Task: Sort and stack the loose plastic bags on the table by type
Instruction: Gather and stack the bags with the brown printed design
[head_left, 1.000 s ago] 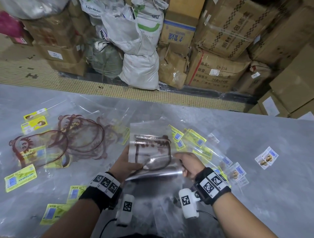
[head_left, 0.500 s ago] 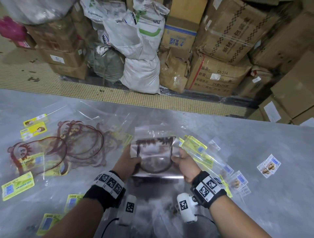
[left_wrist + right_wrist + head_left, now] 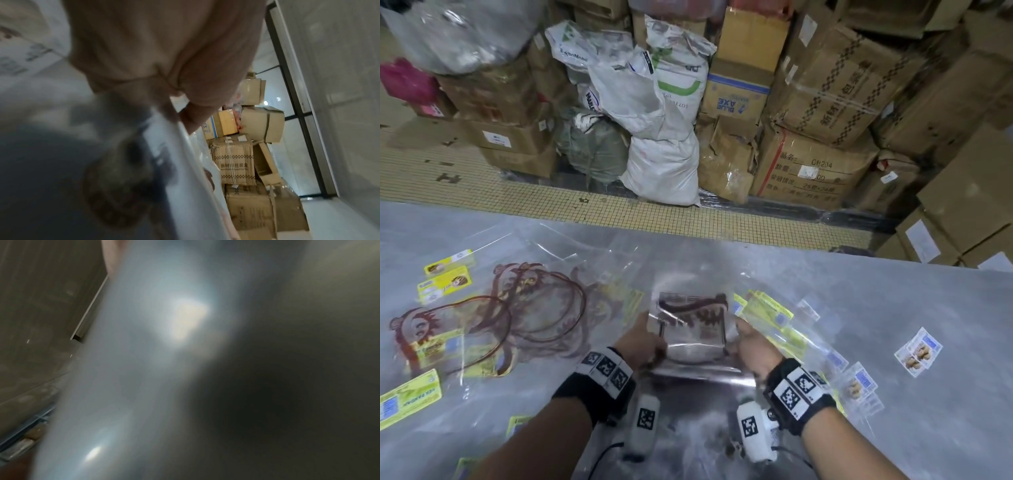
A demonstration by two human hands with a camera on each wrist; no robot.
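Head view: your left hand (image 3: 638,344) and right hand (image 3: 748,346) have lowered the brown-printed bag (image 3: 690,334), fingers still pinching its sides, squaring it for stacking.

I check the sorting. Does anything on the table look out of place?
Yes. Two small labels lie alone at the right, apart from the bags. The brown-print bags on the left overlap askew, not squared into a stack.

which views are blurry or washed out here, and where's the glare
Head view: mostly sharp, slight motion blur on the held bag, glare streak along its lower edge, wide-angle bending at the edges. Left wrist view: left hand and bag blurred, boxes behind sharper. Right wrist view: almost wholly blurred grey, with bright glare patches.
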